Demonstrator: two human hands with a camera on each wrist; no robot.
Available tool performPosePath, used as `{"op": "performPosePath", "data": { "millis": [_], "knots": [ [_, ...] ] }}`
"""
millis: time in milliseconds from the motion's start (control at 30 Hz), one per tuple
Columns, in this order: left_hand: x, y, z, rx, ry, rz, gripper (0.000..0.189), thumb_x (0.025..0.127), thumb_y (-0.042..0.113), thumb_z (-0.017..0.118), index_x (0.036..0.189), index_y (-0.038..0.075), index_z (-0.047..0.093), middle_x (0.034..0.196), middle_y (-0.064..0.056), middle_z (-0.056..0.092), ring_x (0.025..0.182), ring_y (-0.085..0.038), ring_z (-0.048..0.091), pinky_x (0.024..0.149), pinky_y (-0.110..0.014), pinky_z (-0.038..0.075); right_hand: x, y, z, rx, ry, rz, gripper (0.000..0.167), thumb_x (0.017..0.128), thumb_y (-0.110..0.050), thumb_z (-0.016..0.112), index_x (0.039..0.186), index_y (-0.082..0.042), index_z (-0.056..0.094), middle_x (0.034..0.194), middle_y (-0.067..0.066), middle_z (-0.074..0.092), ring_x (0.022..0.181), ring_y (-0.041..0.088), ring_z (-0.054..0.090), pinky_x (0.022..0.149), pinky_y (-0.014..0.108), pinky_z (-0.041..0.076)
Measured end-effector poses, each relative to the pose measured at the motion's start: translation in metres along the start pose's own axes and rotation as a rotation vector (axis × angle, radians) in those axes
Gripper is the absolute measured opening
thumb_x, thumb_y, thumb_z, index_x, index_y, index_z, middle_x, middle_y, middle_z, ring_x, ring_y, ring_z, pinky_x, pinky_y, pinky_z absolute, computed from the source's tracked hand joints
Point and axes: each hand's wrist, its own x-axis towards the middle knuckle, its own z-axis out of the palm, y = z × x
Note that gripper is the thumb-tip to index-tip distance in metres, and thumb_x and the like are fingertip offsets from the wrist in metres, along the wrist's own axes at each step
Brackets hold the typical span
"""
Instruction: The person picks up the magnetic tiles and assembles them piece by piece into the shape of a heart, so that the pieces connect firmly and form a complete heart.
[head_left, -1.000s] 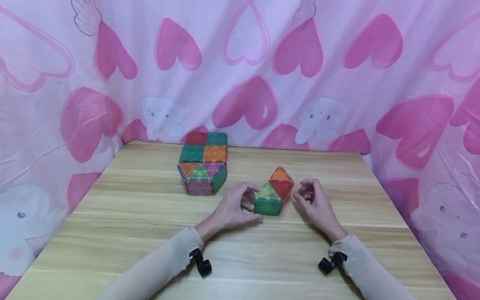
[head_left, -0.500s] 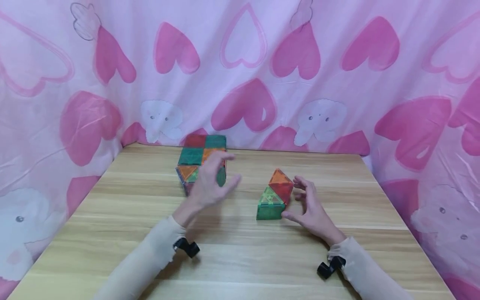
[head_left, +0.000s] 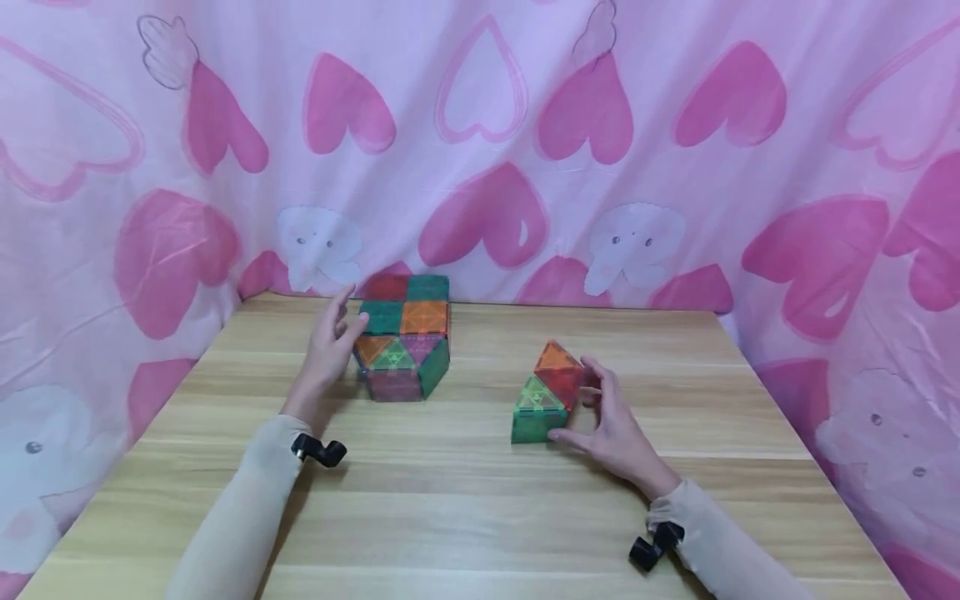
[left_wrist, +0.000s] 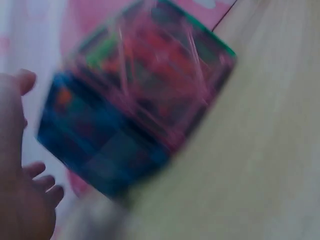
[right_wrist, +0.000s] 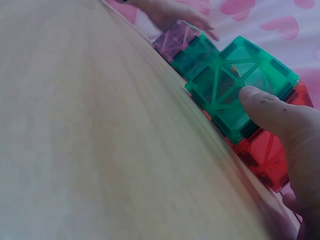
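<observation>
A larger block of translucent magnetic tiles [head_left: 397, 383], with red, green, orange and purple faces, stands at the back left of the table. My left hand [head_left: 327, 354] is at its left side, fingers apart and loosely bent; in the left wrist view the block is blurred and the hand [left_wrist: 22, 190] lies beside it. My right hand [head_left: 611, 429] grips the right side of a smaller magnetic tile block [head_left: 538, 425] with orange, red and green triangles on top. In the right wrist view the thumb [right_wrist: 270, 112] presses the green front tile [right_wrist: 225, 95], and red tiles show behind.
The wooden table [head_left: 450, 517] carries both tile blocks, with a gap of bare wood between them. A pink curtain [head_left: 480, 108] with hearts hangs along the back and both sides. Black camera mounts [head_left: 318, 450] sit on the sleeves.
My left hand has left the smaller block and swept leftward, past the front of the larger one, to its left side. My right hand has closed in on the smaller block.
</observation>
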Motion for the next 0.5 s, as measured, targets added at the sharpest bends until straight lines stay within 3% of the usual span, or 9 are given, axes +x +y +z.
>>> {"op": "performPosePath", "data": {
  "millis": [100, 200, 367, 500],
  "knots": [
    [0.000, -0.015, 0.003, -0.174, -0.069, -0.100, 0.071, 0.119, 0.034, 0.052, 0.180, 0.028, 0.017, 0.185, -0.013, 0.019, 0.170, -0.036, 0.017, 0.138, -0.057, 0.016, 0.002, 0.001, -0.002, 0.003, 0.008, 0.022, 0.125, 0.079, -0.023, 0.105, 0.174, -0.023, 0.025, 0.165, 0.009, 0.048, 0.135, 0.030, 0.061, 0.111, 0.028, 0.053],
    [0.002, -0.021, 0.007, -0.283, -0.106, -0.155, 0.070, 0.120, 0.034, 0.050, 0.180, 0.029, 0.015, 0.187, -0.005, 0.015, 0.171, -0.026, 0.013, 0.139, -0.048, 0.011, 0.005, 0.001, -0.006, 0.019, 0.032, 0.033, 0.118, 0.082, -0.019, 0.102, 0.174, -0.022, 0.028, 0.165, 0.009, 0.049, 0.137, 0.029, 0.058, 0.109, 0.024, 0.052],
    [0.003, -0.021, 0.011, -0.396, -0.105, -0.204, 0.065, 0.120, 0.025, 0.047, 0.180, 0.024, 0.020, 0.187, -0.003, 0.013, 0.170, -0.020, 0.014, 0.139, -0.039, 0.014, 0.010, 0.006, -0.009, 0.056, 0.086, 0.024, 0.109, 0.090, -0.009, 0.095, 0.176, -0.018, 0.029, 0.166, 0.015, 0.052, 0.139, 0.032, 0.060, 0.108, 0.018, 0.052],
    [-0.004, -0.021, 0.014, -0.441, -0.092, -0.232, 0.063, 0.121, 0.024, 0.044, 0.180, 0.024, 0.021, 0.187, -0.003, 0.015, 0.168, -0.022, 0.018, 0.138, -0.038, 0.018, 0.016, 0.010, -0.008, 0.140, 0.064, 0.016, 0.105, 0.094, -0.001, 0.088, 0.177, -0.016, 0.026, 0.169, 0.020, 0.049, 0.144, 0.039, 0.060, 0.109, 0.021, 0.055]
  ]
}}
